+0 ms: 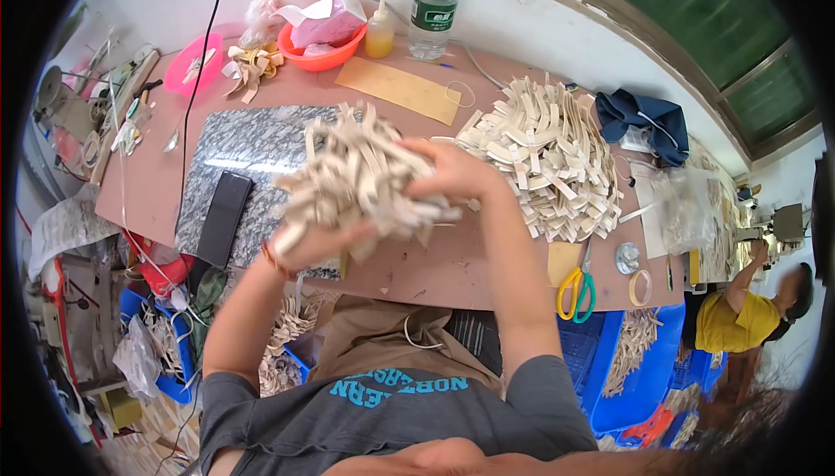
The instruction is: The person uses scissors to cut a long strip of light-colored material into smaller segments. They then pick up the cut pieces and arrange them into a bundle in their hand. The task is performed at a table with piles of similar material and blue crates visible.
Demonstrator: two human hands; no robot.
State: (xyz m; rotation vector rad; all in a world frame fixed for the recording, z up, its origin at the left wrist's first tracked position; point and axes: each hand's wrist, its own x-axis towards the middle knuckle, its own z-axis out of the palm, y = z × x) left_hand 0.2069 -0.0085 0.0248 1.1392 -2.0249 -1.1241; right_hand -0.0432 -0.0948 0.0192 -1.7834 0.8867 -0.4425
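Observation:
A big loose bundle of cream fabric strips (348, 163) is held between my two hands above the table. My left hand (315, 246) cups it from the near left side, its fingers partly hidden beneath the strips. On the right flank of the bundle, my right hand (454, 170) is pressed with its fingers curled into the strips. The bundle's lower right part is slightly blurred. Under it lies a grey speckled stone slab (252, 139), partly covered, with a black phone (224, 215) on its left side. Right of my right hand rises a large heap of similar cream strips (548, 163).
Scissors (576, 295), a tape roll (639, 288) and a clear plastic bag (683, 206) lie at the right. Along the back stand a red bowl (322, 60), a glue bottle (379, 34) and a water bottle (433, 15). A co-worker (739, 324) is at far right.

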